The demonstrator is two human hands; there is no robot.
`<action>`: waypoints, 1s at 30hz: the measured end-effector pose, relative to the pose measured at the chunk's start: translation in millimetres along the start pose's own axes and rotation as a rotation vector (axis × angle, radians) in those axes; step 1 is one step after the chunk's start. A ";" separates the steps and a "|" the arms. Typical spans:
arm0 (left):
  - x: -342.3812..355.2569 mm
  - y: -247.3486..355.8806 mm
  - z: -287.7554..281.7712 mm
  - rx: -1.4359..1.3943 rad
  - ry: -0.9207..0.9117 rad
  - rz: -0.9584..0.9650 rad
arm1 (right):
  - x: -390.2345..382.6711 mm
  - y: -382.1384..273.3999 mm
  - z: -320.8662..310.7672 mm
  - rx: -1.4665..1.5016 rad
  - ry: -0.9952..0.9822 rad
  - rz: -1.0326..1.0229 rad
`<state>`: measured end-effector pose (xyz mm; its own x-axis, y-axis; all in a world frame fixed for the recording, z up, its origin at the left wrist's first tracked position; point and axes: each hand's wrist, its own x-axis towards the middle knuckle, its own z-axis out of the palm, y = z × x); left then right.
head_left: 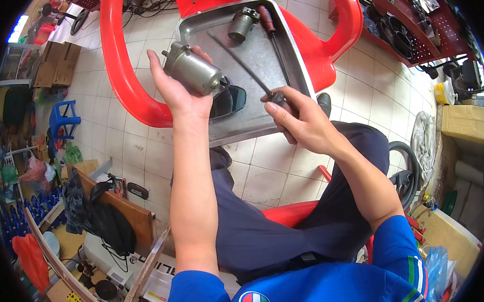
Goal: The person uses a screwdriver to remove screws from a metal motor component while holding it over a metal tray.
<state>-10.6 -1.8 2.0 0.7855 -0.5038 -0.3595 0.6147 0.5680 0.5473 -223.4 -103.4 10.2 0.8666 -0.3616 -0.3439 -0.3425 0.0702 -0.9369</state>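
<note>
My left hand (180, 98) cradles a silver-grey cylindrical electric motor (194, 69) on its palm, above the left side of a metal tray (254, 124). The motor lies tilted, its round end toward the right. Fingers curl behind it and are partly hidden. My right hand (295, 118) grips the dark handle of a long screwdriver (241, 62), whose shaft points up and left across the tray, its tip apart from the motor. Inside the tray are a smaller metal cylinder (241, 26), a red-handled screwdriver (267, 20) and a dark glossy piece (233, 100) below the motor.
The tray rests on a red plastic chair (112, 62) in front of my knees. A small blue stool (64, 120) stands at left, near cardboard (57, 65). Red perforated shelving (407, 28) is at the far right. A wooden board (118, 210) lies lower left.
</note>
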 end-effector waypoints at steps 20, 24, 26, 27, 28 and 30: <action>-0.2 0.6 -0.6 0.054 0.046 -0.001 | 3.8 2.0 8.4 -0.181 -0.037 0.050; 0.1 -1.6 2.7 0.037 0.089 0.027 | 4.8 7.1 6.9 -0.215 -0.032 0.016; 0.3 -2.1 4.3 0.024 0.111 0.044 | 3.7 2.2 7.6 -0.190 -0.040 0.052; 0.2 -2.2 4.8 0.028 0.105 0.030 | 3.6 0.3 7.2 -0.179 -0.045 0.069; -0.5 -2.3 4.9 0.032 0.100 0.017 | 3.3 0.8 6.5 -0.198 -0.039 0.055; -1.8 -2.8 5.6 0.042 0.096 0.005 | 2.5 2.9 6.0 -0.235 -0.028 0.027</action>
<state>-14.1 -6.1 5.4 0.7928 -0.4350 -0.4268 0.6091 0.5413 0.5796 -220.0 -98.5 6.3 0.8645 -0.3368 -0.3730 -0.4377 -0.1399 -0.8882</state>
